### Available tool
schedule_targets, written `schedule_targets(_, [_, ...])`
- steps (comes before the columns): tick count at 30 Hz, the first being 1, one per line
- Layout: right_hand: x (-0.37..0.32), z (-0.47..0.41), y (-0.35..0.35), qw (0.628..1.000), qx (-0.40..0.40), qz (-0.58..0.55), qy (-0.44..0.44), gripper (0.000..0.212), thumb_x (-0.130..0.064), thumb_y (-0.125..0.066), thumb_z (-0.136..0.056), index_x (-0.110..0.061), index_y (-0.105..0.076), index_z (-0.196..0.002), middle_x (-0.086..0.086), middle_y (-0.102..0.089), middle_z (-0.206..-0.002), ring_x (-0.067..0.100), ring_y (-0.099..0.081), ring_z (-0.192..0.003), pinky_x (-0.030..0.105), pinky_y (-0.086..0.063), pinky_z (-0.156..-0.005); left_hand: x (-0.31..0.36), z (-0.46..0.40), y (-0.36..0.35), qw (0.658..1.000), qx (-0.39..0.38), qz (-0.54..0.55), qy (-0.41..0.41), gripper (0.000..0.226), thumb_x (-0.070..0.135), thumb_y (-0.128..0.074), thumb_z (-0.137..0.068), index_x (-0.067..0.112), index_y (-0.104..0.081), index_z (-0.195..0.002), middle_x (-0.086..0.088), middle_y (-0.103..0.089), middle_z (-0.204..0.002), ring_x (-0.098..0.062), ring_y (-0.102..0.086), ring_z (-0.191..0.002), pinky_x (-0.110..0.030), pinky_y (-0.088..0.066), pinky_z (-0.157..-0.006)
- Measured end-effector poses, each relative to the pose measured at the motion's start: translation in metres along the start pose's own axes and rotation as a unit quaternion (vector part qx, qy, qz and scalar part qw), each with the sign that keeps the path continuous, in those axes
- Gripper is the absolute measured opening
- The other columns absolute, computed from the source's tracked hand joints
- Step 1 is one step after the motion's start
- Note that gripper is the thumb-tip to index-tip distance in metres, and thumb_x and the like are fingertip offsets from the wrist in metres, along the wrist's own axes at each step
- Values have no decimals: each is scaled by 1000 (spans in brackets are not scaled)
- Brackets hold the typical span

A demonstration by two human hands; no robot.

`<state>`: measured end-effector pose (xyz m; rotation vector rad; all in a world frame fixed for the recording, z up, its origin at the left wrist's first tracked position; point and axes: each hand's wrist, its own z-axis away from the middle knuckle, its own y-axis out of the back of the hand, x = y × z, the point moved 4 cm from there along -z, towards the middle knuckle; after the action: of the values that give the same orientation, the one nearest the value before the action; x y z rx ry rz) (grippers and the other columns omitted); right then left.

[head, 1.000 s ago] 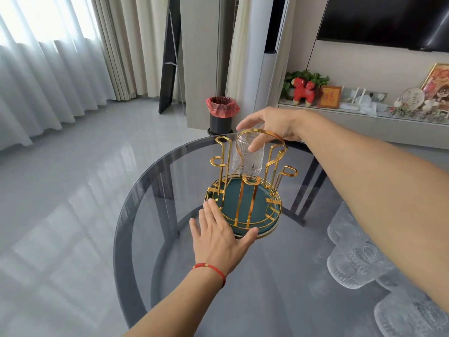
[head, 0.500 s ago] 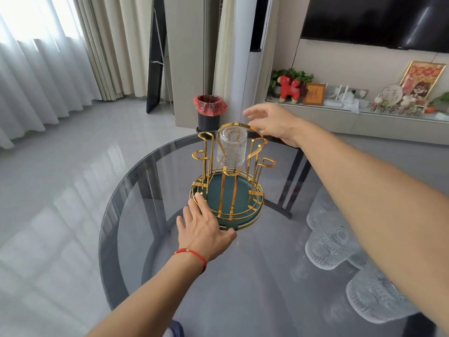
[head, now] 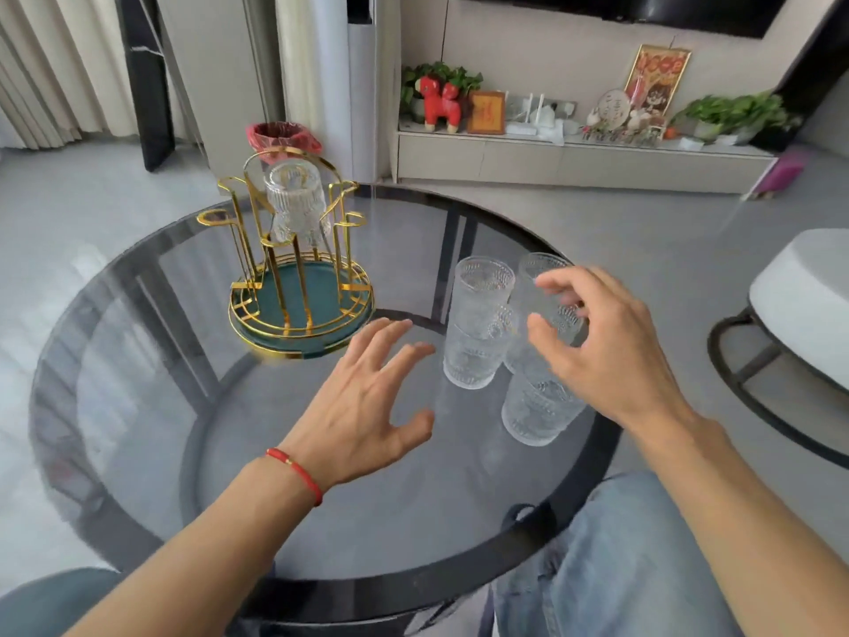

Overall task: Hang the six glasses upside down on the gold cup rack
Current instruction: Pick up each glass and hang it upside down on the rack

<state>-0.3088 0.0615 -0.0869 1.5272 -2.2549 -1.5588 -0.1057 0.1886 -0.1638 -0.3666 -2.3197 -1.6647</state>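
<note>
The gold cup rack [head: 301,310] with a green base stands at the table's far left. One ribbed glass [head: 296,202] hangs upside down on it. To its right, several clear textured glasses stand upright in a cluster: one at the left [head: 478,321], one nearer me [head: 535,409], and one at the back [head: 537,273] partly hidden by my right hand. My right hand [head: 602,347] hovers over that cluster, fingers spread and curled, holding nothing. My left hand [head: 363,402], with a red string on the wrist, floats open above the glass top between rack and glasses.
The round smoked-glass table [head: 138,406] has a black rim. A white stool [head: 804,305] stands to the right. A bin with a red bag [head: 280,137] sits behind the rack. A low cabinet [head: 574,160] with ornaments lines the far wall. My jeans-clad knees are at the near edge.
My right hand let go of the hung glass and came back to the standing glasses. My left hand left the rack's base and moved right. The view swung right and down.
</note>
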Motion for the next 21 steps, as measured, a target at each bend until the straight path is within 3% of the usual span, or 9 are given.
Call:
schedule_targets(3, [25,39,-2,989,-14,-20,-143,96,-71,-65,-71,-20,-38,-148,-3,-51,-131,14,-52,-117,34,-45,-96,9,5,-11,1000,-9,19,-15,66,48,-67,-88,22,-47,-146,-8,-38,-158,-29,-24,-151,-42,-30,-120])
schedule_targets(5, [37,59,-13,975,-74,-33,-205,115,-83,-64,-61,-25,-28,-153,-5,-46,-141,12,-48,-130,33,-42,-101,10,6,-14,999,-6,40,-9,66,45,-69,-89,22,-47,-146,-5,-40,-158,-26,-26,-150,-40,-29,-120])
schedule_targets(8, [54,67,-21,961,-138,-40,-236,107,-83,-66,-59,-33,-32,-147,-11,-50,-144,9,-47,-132,27,-36,-97,10,5,-15,997,2,76,-1,60,40,-71,-90,21,-50,-143,0,-47,-153,-20,-33,-146,-35,-29,-119])
schedule_targets(13, [60,64,-25,951,-172,-90,-241,88,-70,-78,-65,-39,-39,-137,-25,-58,-128,6,-55,-120,22,-39,-87,17,5,-16,990,16,139,7,56,39,-69,-87,25,-54,-139,9,-56,-142,-7,-46,-134,-4,-24,-109])
schedule_targets(16, [54,63,-23,959,-162,-66,-223,79,-67,-83,-63,-43,-45,-129,-27,-61,-118,10,-61,-109,28,-44,-88,24,8,-16,989,20,144,0,61,36,-73,-88,26,-49,-143,9,-57,-142,-6,-50,-129,-20,-41,-109])
schedule_targets(18, [43,64,-19,977,-140,-22,-162,76,-71,-80,-59,-45,-46,-122,-24,-66,-112,12,-64,-95,30,-48,-84,30,10,-16,988,22,152,-14,63,39,-73,-89,25,-47,-145,9,-58,-142,-7,-55,-124,-27,-50,-104])
schedule_targets(21, [22,66,-20,987,-129,-74,-55,78,-64,-85,-59,-43,-48,-125,-22,-67,-113,5,-66,-102,22,-49,-86,37,13,-14,961,-1,275,10,68,52,-71,-86,29,-46,-145,11,-58,-138,-13,-63,-114,-33,-60,-86])
